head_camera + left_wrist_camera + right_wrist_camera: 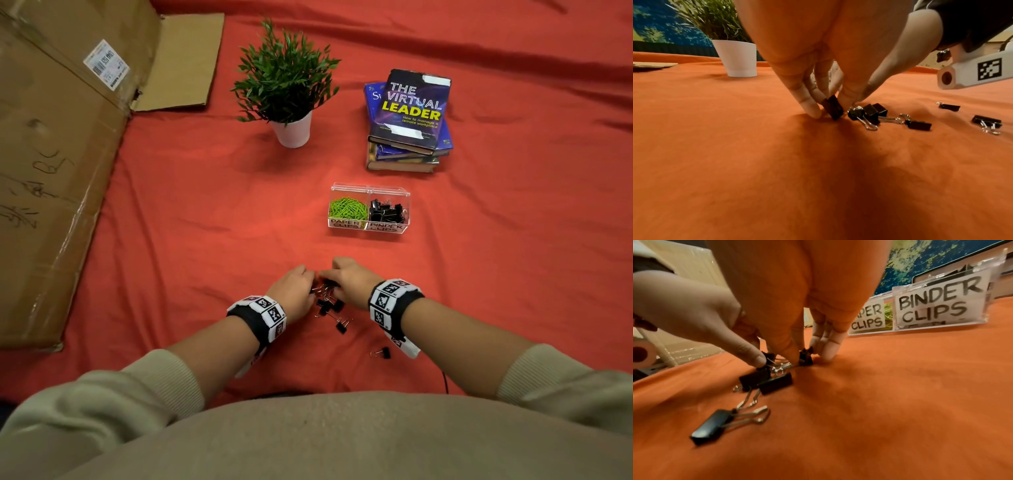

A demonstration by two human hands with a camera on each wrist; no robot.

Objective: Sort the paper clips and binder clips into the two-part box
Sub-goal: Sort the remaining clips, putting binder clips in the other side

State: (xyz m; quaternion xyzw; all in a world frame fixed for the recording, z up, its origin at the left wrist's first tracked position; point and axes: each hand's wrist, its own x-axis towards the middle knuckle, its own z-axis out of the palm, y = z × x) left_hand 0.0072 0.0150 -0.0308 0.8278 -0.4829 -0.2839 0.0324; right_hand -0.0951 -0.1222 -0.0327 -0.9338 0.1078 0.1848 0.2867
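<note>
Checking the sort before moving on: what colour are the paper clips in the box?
Bright green paper clips, in the compartment labelled for them; clearest in the head view.

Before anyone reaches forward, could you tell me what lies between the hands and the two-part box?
Only bare red cloth, seen in the head view, separates the hands from the two-part box.

A red cloth (pixel 191 212), creased in long folds toward its far edge, covers the whole table. On the left side lies a flattened cardboard box (pixel 54 164) with a shipping label, one flap spread toward the far edge. Near the middle, toward the far side, stands a green plant in a white pot (pixel 293 132); to its right sits a stack of books (pixel 407 137). Nearer in is a clear two-part box (pixel 369 226), green paper clips (pixel 347 207) in its left half, black binder clips (pixel 385 210) in its right. Close to the near edge, loose binder clips (pixel 341 325) lie scattered on the cloth.
</note>
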